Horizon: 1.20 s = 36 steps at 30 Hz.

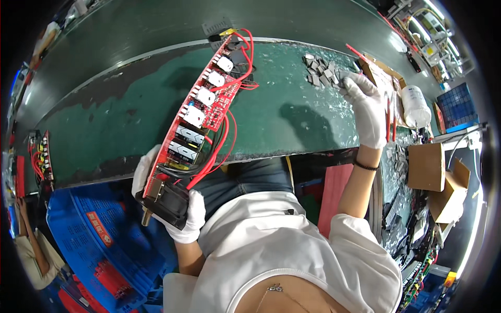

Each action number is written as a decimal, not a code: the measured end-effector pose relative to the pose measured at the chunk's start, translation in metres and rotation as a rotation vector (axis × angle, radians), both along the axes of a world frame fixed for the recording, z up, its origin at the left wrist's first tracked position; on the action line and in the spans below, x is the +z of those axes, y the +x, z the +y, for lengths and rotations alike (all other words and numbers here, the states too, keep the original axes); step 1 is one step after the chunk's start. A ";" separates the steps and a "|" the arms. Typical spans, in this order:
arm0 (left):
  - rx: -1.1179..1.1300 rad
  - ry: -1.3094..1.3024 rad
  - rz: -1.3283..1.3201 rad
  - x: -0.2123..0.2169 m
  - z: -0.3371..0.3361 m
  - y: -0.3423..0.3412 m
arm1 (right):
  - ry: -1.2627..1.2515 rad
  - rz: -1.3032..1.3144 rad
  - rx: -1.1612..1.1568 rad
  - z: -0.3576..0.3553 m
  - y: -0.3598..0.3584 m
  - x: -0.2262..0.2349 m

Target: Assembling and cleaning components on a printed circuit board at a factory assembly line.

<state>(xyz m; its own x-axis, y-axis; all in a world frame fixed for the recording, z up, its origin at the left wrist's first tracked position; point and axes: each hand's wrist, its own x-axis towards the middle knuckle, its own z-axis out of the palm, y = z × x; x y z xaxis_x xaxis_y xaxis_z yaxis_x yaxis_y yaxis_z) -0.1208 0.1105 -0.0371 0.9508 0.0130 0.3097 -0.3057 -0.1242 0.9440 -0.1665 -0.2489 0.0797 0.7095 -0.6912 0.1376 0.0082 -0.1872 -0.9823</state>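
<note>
My left hand [194, 216], in a white glove, grips the lower end of a long red circuit board [211, 107]. The board is held tilted above the bench, its far end up and to the right. White clips, dark capacitors, red and black wires and a black end block [172, 203] with a metal stub sit on it. My right hand [365, 109], also gloved, reaches to the edge of a pile of small grey rectangular pieces [322, 72]. Its thumb and fingers are pinched together; what lies between the fingertips is too small to make out.
The green, worn bench top [130, 115] runs along in front of me. On the right are an open carton [383, 70], a white bottle [416, 106] and brown boxes [425, 168]. Blue crates [78, 219] stand at lower left, near another person's arm [34, 237].
</note>
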 end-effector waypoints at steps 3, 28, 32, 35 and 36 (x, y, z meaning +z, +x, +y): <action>-0.001 0.188 -0.199 0.020 -0.008 0.004 | -0.014 -0.163 0.220 0.040 0.007 0.019; -0.022 0.058 -0.230 0.033 -0.022 0.006 | -0.282 -0.081 0.454 0.109 0.089 0.033; -0.040 -0.004 -0.203 0.036 -0.025 0.005 | -0.381 -0.113 0.471 0.106 0.091 0.033; -0.058 0.063 -0.303 0.045 -0.026 0.010 | -0.387 -0.046 0.429 0.106 0.092 0.037; -0.062 0.089 -0.338 0.045 -0.026 0.010 | -0.456 -0.032 0.416 0.107 0.092 0.038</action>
<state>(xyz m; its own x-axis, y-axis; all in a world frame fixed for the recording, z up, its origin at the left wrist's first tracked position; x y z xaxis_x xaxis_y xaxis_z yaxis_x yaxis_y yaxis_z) -0.1112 0.0848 0.0082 0.7926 -0.0824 0.6041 -0.6083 -0.1732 0.7746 -0.0748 -0.1423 0.1182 0.8975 -0.2241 0.3799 0.1989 -0.5633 -0.8020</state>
